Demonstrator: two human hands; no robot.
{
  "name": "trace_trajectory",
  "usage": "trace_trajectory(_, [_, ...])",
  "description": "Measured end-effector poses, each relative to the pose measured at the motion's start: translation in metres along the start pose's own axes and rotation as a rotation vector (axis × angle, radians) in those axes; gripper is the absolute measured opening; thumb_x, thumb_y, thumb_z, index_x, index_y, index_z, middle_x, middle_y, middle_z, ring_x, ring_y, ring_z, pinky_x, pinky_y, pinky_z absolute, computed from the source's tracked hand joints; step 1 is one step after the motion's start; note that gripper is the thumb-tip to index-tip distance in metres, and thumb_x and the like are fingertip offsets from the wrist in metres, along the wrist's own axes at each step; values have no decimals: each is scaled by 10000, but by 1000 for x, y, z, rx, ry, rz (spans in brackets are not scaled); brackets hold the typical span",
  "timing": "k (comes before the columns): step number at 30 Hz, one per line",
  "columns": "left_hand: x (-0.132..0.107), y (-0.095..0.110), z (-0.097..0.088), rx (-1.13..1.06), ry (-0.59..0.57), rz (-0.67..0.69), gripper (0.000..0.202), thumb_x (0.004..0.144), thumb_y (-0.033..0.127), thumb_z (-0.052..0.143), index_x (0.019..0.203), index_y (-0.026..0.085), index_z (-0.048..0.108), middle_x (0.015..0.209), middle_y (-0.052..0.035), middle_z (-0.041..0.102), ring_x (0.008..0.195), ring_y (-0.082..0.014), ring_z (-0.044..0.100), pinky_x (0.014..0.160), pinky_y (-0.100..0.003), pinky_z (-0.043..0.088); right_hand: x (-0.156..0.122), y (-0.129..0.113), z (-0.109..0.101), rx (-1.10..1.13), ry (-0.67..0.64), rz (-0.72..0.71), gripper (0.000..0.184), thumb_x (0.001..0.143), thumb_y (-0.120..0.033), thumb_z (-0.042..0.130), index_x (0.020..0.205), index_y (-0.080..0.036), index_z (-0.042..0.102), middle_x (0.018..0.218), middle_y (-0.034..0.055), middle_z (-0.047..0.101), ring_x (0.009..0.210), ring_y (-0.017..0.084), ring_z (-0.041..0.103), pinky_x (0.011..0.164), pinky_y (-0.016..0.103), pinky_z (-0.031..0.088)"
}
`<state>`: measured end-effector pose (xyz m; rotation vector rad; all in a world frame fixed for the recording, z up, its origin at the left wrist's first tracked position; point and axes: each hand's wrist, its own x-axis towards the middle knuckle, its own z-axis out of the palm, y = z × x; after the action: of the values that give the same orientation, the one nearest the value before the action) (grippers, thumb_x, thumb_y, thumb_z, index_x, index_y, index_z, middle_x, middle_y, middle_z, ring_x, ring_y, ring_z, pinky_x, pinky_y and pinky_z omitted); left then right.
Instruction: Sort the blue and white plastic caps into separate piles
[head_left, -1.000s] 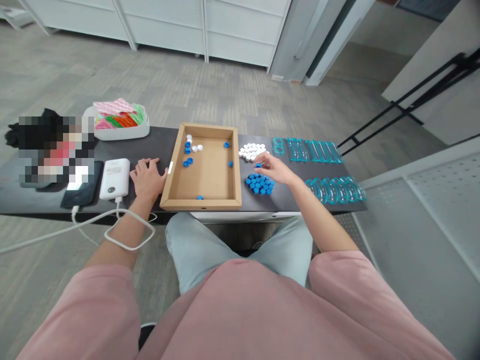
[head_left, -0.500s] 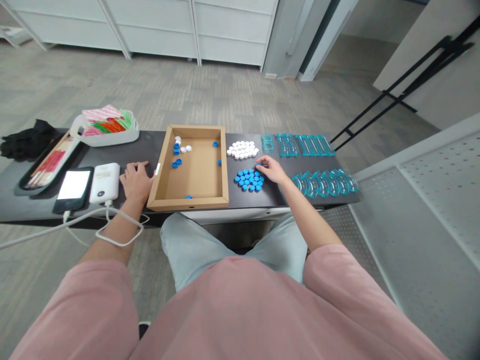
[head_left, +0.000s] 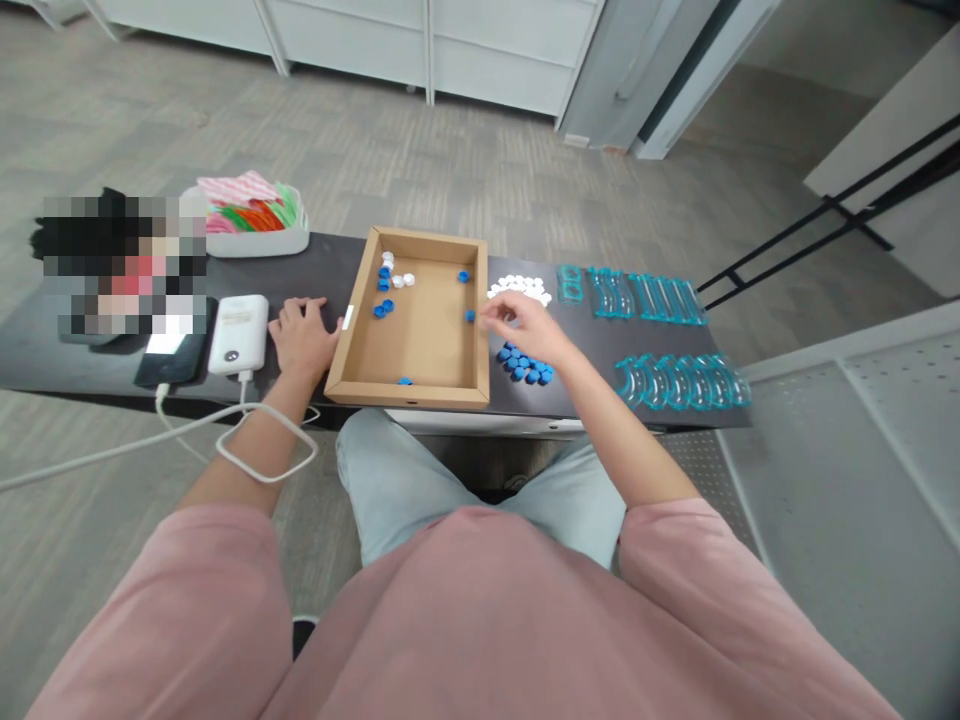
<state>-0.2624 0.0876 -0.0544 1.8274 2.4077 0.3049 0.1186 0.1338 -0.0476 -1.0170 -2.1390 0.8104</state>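
Observation:
A shallow cardboard box (head_left: 409,393) lies on the dark table, with several small blue caps (head_left: 383,308) and white caps (head_left: 403,281) inside. My left hand (head_left: 303,337) rests flat on the table against the box's left side, fingers spread. Over the box's right rim is my right hand (head_left: 523,325), its thumb and fingers pinched together; whatever they hold is hidden. Just beside the fingertips, inside the box, sits one blue cap (head_left: 470,316). Under and behind the right hand are a cluster of blue caps (head_left: 531,368) and a pile of white caps (head_left: 525,285), partly covered.
Clear teal-edged plastic pieces (head_left: 667,300) stand in rows at the right, with curved ones (head_left: 682,382) nearer me. To the left are a white power bank (head_left: 238,335), a phone (head_left: 176,340), looping white cables (head_left: 262,408) and a white basket (head_left: 259,241) of colourful sticks.
My right hand has moved left from the blue cap cluster to the box's right rim. My left hand stays by the box. The whole view has shifted slightly.

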Motion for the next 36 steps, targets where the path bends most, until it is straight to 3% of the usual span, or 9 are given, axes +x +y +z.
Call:
trace_trajectory(6, [0,0,4,-24,36,-2,595,1070,323,459,1600,87,589,1631,-282,521,1526,-429,481,1270,-547,342,66,-45,94,-99,-718,-165,418,879,-26,776,1253,-213,795,1207,45,698,851,142,660,805,274,526])
trace_trajectory(9, [-1,-1,5,-51,44,0,598,1062,312,460,1596,79,593,1633,-290,524,1530,-441,474,1274,-567,336,81,-46,120,-96,-880,-221,377,835,5,782,1145,-204,827,1150,33,683,861,138,639,789,251,528])
trace_trajectory(12, [-1,-1,5,-68,52,2,601,1058,314,464,1592,74,595,1634,-292,525,1537,-447,467,1281,-574,328,85,-43,124,-71,-895,-228,234,855,-17,773,1012,-187,806,1019,23,689,867,153,626,794,255,524])
trace_trajectory(15, [-2,0,4,-63,43,3,598,1061,313,456,1596,81,591,1638,-284,520,1540,-439,466,1284,-564,326,77,-39,106,2,-729,-134,122,919,-160,817,1026,-184,764,994,29,723,890,172,637,818,285,530])
trace_trajectory(17, [-2,0,4,-60,37,2,598,1063,310,452,1602,85,583,1644,-280,514,1540,-435,464,1283,-560,326,65,-36,84,99,-594,-36,210,945,-306,846,1087,-191,741,996,32,748,901,185,657,824,305,541])
trace_trajectory(24, [-2,-3,-1,-62,-2,19,608,1082,355,461,1611,76,570,1650,-281,498,1534,-433,465,1269,-548,338,-18,2,-35,215,-74,191,544,764,-588,990,1047,-251,671,971,13,713,840,189,630,800,348,563])
trace_trajectory(27, [-3,-3,-2,-51,2,34,610,1090,355,461,1608,52,568,1644,-292,496,1523,-432,472,1264,-553,346,-57,26,-82,45,-11,297,482,742,-512,996,1002,-246,690,924,17,703,817,208,619,803,373,548])
trace_trajectory(30, [-4,0,-4,-38,2,33,617,1092,362,464,1612,46,566,1640,-295,493,1535,-429,467,1268,-552,348,-82,48,-109,-186,-1,352,298,744,-300,945,929,-238,721,898,25,703,815,229,626,837,385,539])
trace_trajectory(36, [-6,5,-10,-9,-57,0,660,1094,408,463,1645,53,534,1654,-290,479,1559,-428,466,1284,-544,357,-88,70,-97,-324,-89,373,255,728,-66,786,934,-216,773,995,39,698,814,217,659,871,366,566])
